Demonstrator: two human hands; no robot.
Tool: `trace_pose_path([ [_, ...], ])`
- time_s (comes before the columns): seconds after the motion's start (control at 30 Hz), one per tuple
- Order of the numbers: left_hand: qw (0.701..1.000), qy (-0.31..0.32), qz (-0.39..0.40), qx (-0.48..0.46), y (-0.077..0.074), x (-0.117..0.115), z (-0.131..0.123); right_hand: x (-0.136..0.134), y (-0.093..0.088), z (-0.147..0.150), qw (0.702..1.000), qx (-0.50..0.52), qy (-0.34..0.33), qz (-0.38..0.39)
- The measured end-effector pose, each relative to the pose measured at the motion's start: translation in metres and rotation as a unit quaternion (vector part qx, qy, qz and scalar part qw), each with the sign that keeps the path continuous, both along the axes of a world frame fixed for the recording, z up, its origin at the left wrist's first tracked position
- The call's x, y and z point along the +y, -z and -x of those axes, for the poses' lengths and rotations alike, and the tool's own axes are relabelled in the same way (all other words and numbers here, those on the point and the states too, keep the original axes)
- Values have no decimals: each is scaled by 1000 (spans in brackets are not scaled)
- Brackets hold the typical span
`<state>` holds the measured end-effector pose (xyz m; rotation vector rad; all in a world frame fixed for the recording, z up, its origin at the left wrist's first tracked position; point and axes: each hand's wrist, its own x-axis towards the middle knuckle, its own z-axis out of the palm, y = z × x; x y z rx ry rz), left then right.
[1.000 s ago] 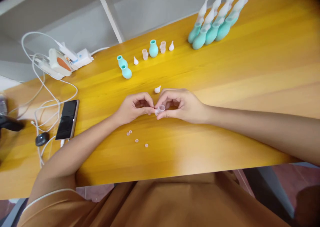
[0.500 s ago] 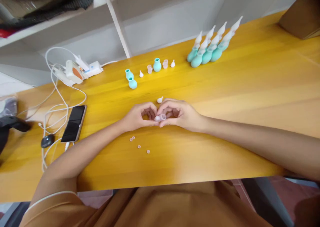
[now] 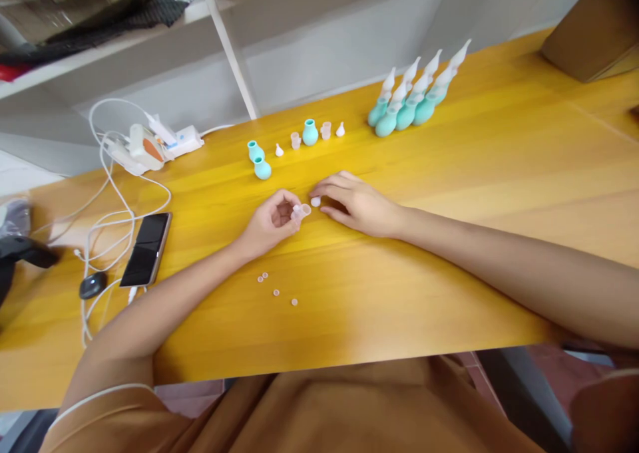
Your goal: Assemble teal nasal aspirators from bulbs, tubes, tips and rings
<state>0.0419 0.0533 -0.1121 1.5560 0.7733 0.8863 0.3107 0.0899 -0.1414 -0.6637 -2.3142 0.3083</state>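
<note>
Between the fingertips of my left hand (image 3: 273, 221) is a small clear plastic cup (image 3: 305, 210) with a side stub, its open end facing right. My right hand (image 3: 357, 203) reaches over a small white pointed nozzle tip (image 3: 315, 201) on the table. Its thumb and fingers are apart around the tip, and I cannot tell whether they touch it. Below my left hand lie several tiny pinkish rings (image 3: 276, 293). Farther back are teal squeeze bulbs (image 3: 310, 134), more clear cups (image 3: 326, 130) and two white nozzle tips (image 3: 340, 130).
Several assembled teal bulbs with white tips (image 3: 407, 114) stand at the back right. On the left lie a phone (image 3: 146, 249), white cables (image 3: 132, 207) and a power strip (image 3: 184, 140). A cardboard box (image 3: 589, 34) occupies the far right corner of the wooden table (image 3: 449, 273).
My hands have come apart. The left has moved slightly left and up with the clear cup; the right has let go of it and moved up to the white nozzle tip.
</note>
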Motion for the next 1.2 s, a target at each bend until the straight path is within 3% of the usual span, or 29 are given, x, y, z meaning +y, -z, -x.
trace_pose_path([
  [0.2, 999, -29, -17, 42, 3, -2, -1, -8, -6, 2, 999, 47, -17, 4],
  [0.4, 996, -26, -31, 77, 2, -4, -2, -16, -12, 0, 982, 165, -36, 89],
  [0.87, 998, -15, -5, 61, -3, -2, -3, -16, -12, -1, 979, 167, -70, 99],
  [1.2, 993, -20, -18, 115, -2, -4, -1, -24, -12, -1, 984, 142, -91, 64],
])
